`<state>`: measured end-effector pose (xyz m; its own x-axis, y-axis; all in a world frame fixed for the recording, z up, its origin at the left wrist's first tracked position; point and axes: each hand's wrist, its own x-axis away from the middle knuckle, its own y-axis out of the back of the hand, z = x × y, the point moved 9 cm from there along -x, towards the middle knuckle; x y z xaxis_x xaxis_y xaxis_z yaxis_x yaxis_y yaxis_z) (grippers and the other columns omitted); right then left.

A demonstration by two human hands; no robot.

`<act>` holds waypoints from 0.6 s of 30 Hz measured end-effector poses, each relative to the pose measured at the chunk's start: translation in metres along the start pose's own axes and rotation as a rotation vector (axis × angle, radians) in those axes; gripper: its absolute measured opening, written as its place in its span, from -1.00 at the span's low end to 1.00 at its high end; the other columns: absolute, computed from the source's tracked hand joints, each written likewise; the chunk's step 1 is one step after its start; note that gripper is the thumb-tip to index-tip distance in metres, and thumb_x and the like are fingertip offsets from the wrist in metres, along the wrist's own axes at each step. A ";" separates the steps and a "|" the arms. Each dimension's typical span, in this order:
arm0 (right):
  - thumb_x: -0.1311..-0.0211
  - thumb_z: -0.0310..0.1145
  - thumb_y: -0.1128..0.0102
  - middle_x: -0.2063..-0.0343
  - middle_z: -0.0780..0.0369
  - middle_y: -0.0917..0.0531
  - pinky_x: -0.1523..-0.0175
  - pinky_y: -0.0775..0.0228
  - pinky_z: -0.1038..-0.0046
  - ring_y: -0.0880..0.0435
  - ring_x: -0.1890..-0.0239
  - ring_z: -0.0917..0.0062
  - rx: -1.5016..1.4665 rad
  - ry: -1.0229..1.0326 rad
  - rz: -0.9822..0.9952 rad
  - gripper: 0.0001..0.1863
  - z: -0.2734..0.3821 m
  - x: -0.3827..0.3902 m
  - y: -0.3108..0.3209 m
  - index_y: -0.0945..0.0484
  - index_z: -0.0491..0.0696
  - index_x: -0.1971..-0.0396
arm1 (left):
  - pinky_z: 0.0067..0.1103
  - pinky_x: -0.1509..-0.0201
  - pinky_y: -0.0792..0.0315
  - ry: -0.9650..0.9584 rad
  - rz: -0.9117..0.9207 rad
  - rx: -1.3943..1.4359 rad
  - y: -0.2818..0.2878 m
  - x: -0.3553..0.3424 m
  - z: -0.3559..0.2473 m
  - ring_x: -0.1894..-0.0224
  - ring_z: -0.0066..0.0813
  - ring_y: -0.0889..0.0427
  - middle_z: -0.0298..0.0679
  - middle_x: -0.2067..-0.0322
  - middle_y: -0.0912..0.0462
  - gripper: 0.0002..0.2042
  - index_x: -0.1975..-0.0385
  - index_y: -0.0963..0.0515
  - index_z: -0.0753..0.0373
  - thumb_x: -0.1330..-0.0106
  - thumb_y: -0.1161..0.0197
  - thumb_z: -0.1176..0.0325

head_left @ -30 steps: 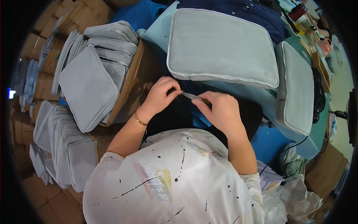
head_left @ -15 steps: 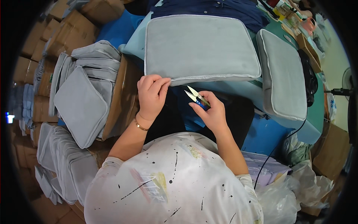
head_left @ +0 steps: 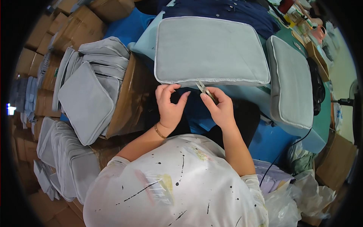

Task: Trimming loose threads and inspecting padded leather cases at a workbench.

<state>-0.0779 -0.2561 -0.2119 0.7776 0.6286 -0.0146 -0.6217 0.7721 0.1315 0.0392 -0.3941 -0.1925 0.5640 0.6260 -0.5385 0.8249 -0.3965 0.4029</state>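
Observation:
A grey cushion (head_left: 211, 49) with pale piping lies on a light blue surface in front of me. At its near edge my left hand (head_left: 171, 105) has curled fingers, thumb apart from them, with nothing visible held between. My right hand (head_left: 220, 106) grips metal thread snips (head_left: 204, 91), their blades pointing up at the piping, a little right of my left hand. A second, narrower grey cushion (head_left: 291, 87) lies along the right side.
At left, a cardboard box (head_left: 127, 98) holds stacked grey cushion pieces (head_left: 85, 102), with more pieces (head_left: 64, 159) below and boxes behind. Dark blue cloth (head_left: 223, 9) lies at the top; clutter, a black cord and plastic bags (head_left: 283, 198) are at right.
Since half a second ago, the snips have risen to the cushion's front edge. My left hand has shifted right, its thumb now spread from the fingers. The view has shifted slightly.

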 end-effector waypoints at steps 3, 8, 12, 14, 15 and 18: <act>-0.24 -0.34 -0.21 0.50 0.48 -0.50 0.35 -0.20 0.73 -0.35 0.47 0.82 -0.169 -0.026 0.005 -0.74 -0.015 -0.001 -0.006 -0.57 -0.19 0.16 | -0.58 0.12 -0.33 0.228 0.000 0.143 -0.011 0.014 0.011 0.21 -0.44 -0.41 -0.26 0.26 -0.41 -0.63 0.16 -0.48 0.21 -0.03 -0.44 0.39; -0.25 -0.31 -0.21 0.48 0.47 -0.51 0.34 -0.19 0.74 -0.34 0.45 0.83 -0.253 -0.049 0.009 -0.73 -0.021 -0.003 -0.007 -0.56 -0.19 0.16 | -0.67 0.10 -0.31 0.737 -0.060 0.785 -0.032 0.022 0.032 0.18 -0.61 -0.38 -0.31 0.23 -0.44 -0.66 0.12 -0.47 0.30 -0.14 -0.38 0.38; -0.22 -0.28 -0.26 0.50 0.46 -0.51 0.35 -0.21 0.73 -0.35 0.46 0.83 -0.234 -0.069 0.006 -0.70 -0.021 -0.001 -0.004 -0.55 -0.19 0.19 | -0.72 0.13 -0.33 0.890 -0.101 0.851 -0.039 0.014 0.039 0.28 -0.66 -0.41 -0.35 0.34 -0.48 -0.73 0.20 -0.47 0.35 -0.17 -0.36 0.42; -0.20 -0.28 -0.27 0.49 0.45 -0.52 0.34 -0.22 0.73 -0.36 0.45 0.81 -0.197 -0.043 -0.005 -0.69 -0.021 0.000 -0.001 -0.55 -0.20 0.18 | -0.72 0.15 -0.33 0.895 -0.132 0.836 -0.040 0.012 0.047 0.32 -0.66 -0.42 -0.36 0.38 -0.49 -0.75 0.23 -0.47 0.35 -0.17 -0.35 0.43; -0.19 -0.28 -0.29 0.48 0.44 -0.52 0.32 -0.24 0.73 -0.38 0.44 0.80 -0.162 -0.017 -0.029 -0.68 -0.019 -0.001 0.001 -0.54 -0.20 0.17 | -0.72 0.17 -0.34 0.841 -0.143 0.829 -0.038 0.009 0.049 0.33 -0.66 -0.43 -0.37 0.40 -0.49 -0.79 0.27 -0.46 0.33 -0.18 -0.34 0.44; -0.14 -0.34 -0.33 0.44 0.40 -0.57 0.25 -0.31 0.71 -0.43 0.40 0.77 -0.099 0.051 -0.037 -0.65 -0.008 -0.003 0.006 -0.53 -0.20 0.13 | -0.73 0.19 -0.35 0.764 -0.156 0.800 -0.035 0.011 0.055 0.35 -0.66 -0.44 -0.38 0.41 -0.50 -0.83 0.29 -0.45 0.30 -0.20 -0.30 0.47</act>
<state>-0.0841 -0.2527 -0.2188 0.7958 0.6017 -0.0685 -0.6011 0.7986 0.0311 0.0188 -0.4109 -0.2533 0.5070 0.8460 0.1653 0.8270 -0.4234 -0.3698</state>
